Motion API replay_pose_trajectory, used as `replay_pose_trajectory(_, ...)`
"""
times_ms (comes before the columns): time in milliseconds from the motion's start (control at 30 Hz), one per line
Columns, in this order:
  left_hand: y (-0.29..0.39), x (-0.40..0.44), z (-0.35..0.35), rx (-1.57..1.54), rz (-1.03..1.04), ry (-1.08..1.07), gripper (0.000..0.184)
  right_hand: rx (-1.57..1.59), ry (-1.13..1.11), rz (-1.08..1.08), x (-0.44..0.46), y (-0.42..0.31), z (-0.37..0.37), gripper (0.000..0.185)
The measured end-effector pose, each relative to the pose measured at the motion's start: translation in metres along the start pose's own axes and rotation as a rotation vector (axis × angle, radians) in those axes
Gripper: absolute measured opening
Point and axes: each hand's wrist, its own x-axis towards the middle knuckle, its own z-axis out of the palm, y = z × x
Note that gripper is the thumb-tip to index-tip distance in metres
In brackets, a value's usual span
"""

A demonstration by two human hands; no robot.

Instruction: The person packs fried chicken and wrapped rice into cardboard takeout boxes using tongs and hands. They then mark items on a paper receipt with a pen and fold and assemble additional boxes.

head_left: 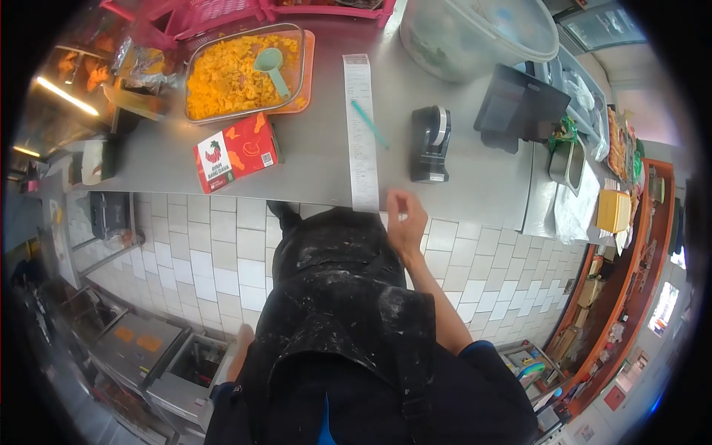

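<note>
My right hand [406, 222] is at the front edge of the steel counter, its fingers curled in and nothing visible between them. Nearest to it are a long printed paper receipt [362, 174], which reaches the counter's edge, and a black tape dispenser [430, 148] with a roll in it. A thin teal stick [368, 124], perhaps a pen, lies slantwise across the receipt. Only a bit of my left forearm [241, 350] shows beside my dark apron; the left hand itself is hidden. Left of the receipt lies a red and white printed box [237, 154].
A glass dish [191, 110] of chopped yellow food with a pale green scoop [272, 67] stands behind the box. Farther back are a pink basket [215, 16] and a large clear tub [445, 55]. A black tablet [519, 104] and metal container [569, 167] stand right.
</note>
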Motion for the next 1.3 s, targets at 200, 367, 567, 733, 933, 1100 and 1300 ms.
replay_pose_trajectory(200, 0.081, 0.010, -0.002, -0.428, -0.054, -0.129, 0.033, -0.079, -0.113, -0.050, 0.019, -0.003, -0.009, 0.008)
replay_pose_trajectory(367, 0.145, 0.082, -0.099, -0.487, 0.278, 0.087, 0.029, -0.048, -0.053, -0.025, 0.034, -0.007, -0.019, 0.010)
replay_pose_trajectory(567, 0.191, 0.116, -0.200, -1.244, -0.168, 0.166, 0.018, -0.049, -0.008, 0.078, 0.027, 0.000, -0.047, 0.014)
replay_pose_trajectory(733, 0.185, 0.126, -0.158, -1.213, -0.037, 0.108, 0.020, -0.051, 0.048, 0.109, 0.014, 0.017, -0.069, 0.004)
replay_pose_trajectory(933, 0.201, 0.084, -0.133, -0.693, -0.100, 0.088, 0.017, -0.036, 0.031, 0.292, 0.006, 0.030, -0.083, 0.024)
replay_pose_trajectory(1100, 0.176, 0.097, -0.118, -0.866, -0.046, 0.235, 0.020, -0.032, -0.061, 0.151, 0.025, 0.017, -0.057, 0.018)
replay_pose_trajectory(1300, 0.137, 0.115, -0.153, -0.808, 0.169, 0.351, 0.030, -0.242, -0.156, 0.401, -0.007, -0.010, -0.051, 0.025)
